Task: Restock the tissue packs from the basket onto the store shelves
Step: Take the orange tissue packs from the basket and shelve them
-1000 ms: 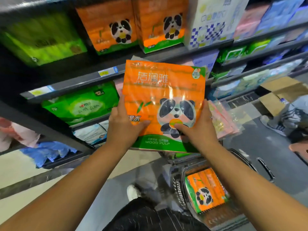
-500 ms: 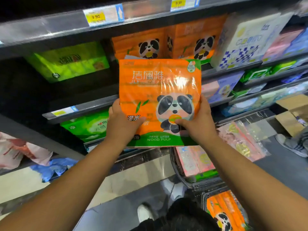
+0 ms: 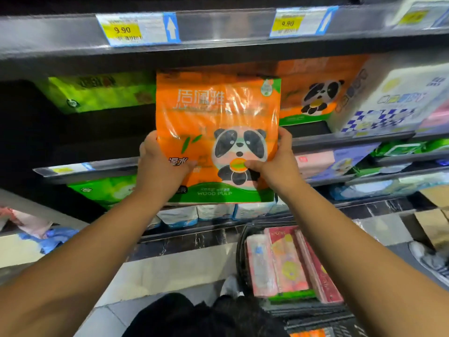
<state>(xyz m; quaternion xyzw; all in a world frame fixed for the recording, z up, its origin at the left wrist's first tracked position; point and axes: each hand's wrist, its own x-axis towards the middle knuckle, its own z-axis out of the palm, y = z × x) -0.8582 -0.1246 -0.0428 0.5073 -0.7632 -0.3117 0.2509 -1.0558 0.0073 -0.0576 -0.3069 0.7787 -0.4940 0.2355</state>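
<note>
Before shelf (image 3: 243, 48), left hand (image 3: 159, 171), right hand (image 3: 279, 164) grip orange pack (image 3: 218, 117).

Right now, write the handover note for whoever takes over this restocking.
Hands: left hand and right hand each grip a lower side of one orange panda pack, held upright in front of the middle shelf.
Matching shelved packs stand on that shelf to the right, and a green pack to the left.
Done: this pack is out of the basket and at shelf height.
Left: probably slide it in beside its matches, then shelve the pink packs in the basket.
</note>
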